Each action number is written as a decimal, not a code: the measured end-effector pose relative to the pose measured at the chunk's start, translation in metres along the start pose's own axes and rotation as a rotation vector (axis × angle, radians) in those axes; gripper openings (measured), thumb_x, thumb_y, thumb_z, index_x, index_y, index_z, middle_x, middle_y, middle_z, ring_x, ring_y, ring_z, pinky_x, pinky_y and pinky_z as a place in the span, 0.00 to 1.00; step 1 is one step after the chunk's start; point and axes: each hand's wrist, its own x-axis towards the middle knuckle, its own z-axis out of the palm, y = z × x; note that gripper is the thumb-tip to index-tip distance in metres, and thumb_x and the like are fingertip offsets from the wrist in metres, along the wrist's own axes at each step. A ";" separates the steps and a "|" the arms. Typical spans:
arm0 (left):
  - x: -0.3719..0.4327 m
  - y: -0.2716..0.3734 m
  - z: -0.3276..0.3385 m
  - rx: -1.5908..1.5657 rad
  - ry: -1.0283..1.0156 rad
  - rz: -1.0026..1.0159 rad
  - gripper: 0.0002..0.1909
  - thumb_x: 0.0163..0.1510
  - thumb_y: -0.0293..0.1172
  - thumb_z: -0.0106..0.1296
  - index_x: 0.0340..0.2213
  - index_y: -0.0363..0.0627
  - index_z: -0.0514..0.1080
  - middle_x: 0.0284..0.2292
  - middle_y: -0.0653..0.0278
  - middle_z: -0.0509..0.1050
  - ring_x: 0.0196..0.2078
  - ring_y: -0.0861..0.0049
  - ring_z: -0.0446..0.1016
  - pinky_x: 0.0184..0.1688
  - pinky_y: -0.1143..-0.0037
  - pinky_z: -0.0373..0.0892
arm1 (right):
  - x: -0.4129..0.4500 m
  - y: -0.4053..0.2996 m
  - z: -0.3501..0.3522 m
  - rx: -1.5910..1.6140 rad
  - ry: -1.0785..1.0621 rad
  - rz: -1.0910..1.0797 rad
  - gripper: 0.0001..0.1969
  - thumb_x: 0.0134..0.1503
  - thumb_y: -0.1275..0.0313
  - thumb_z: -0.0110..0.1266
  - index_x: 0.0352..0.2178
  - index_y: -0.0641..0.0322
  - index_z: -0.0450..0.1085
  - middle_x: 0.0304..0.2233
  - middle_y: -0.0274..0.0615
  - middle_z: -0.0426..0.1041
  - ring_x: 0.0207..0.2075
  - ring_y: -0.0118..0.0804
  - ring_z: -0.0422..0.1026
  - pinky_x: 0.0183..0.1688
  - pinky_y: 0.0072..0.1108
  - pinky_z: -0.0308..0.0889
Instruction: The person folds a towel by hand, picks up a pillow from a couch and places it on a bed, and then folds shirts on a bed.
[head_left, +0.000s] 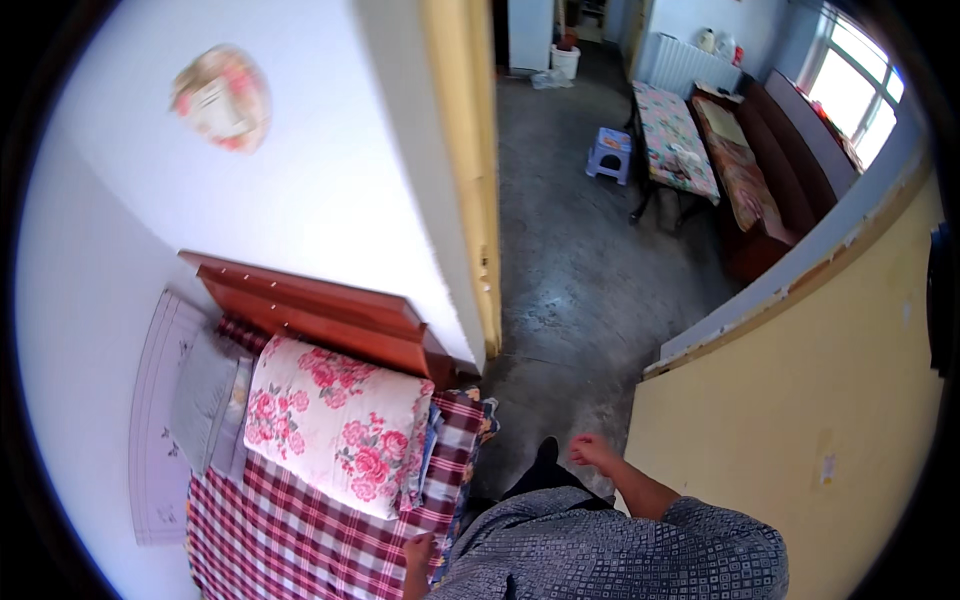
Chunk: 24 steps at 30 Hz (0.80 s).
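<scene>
My right hand (592, 451) hangs in front of my body above the grey floor, its fingers curled, with no object visible in it. At the lower left, my left hand (418, 551) is near the edge of a bed with a red and white plaid sheet (315, 540); whether it touches the sheet I cannot tell. A folded quilt with pink roses (337, 420) lies on the bed by the wooden headboard (315, 315). Beside the quilt are grey pillows (202, 397). One dark shoe (549, 450) shows below me.
A doorway with a yellow frame (487, 225) opens ahead, and a pale yellow door (750, 450) stands at right. Beyond are a plastic stool (609, 156), a table with a floral cover (675, 142), a brown sofa (780, 150) and a white bucket (565, 61).
</scene>
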 end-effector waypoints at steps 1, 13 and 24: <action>-0.017 0.023 0.031 0.020 -0.052 -0.035 0.14 0.50 0.35 0.59 0.31 0.33 0.78 0.22 0.62 0.76 0.22 0.79 0.73 0.21 0.80 0.67 | 0.000 0.009 -0.028 0.015 0.057 0.017 0.12 0.57 0.65 0.54 0.38 0.61 0.72 0.31 0.39 0.75 0.30 0.32 0.76 0.32 0.22 0.74; 0.016 0.143 0.179 0.451 -0.177 0.356 0.15 0.51 0.38 0.56 0.30 0.36 0.79 0.22 0.64 0.77 0.24 0.77 0.74 0.30 0.78 0.70 | -0.016 0.116 -0.233 0.202 0.510 0.335 0.11 0.55 0.69 0.57 0.35 0.66 0.70 0.27 0.45 0.74 0.22 0.37 0.75 0.21 0.28 0.73; 0.118 0.289 0.338 0.983 -0.424 0.529 0.14 0.49 0.40 0.58 0.32 0.41 0.79 0.26 0.59 0.79 0.26 0.73 0.76 0.32 0.72 0.71 | 0.022 0.136 -0.178 0.018 0.196 0.072 0.07 0.54 0.69 0.53 0.30 0.62 0.72 0.27 0.42 0.76 0.30 0.37 0.77 0.31 0.29 0.74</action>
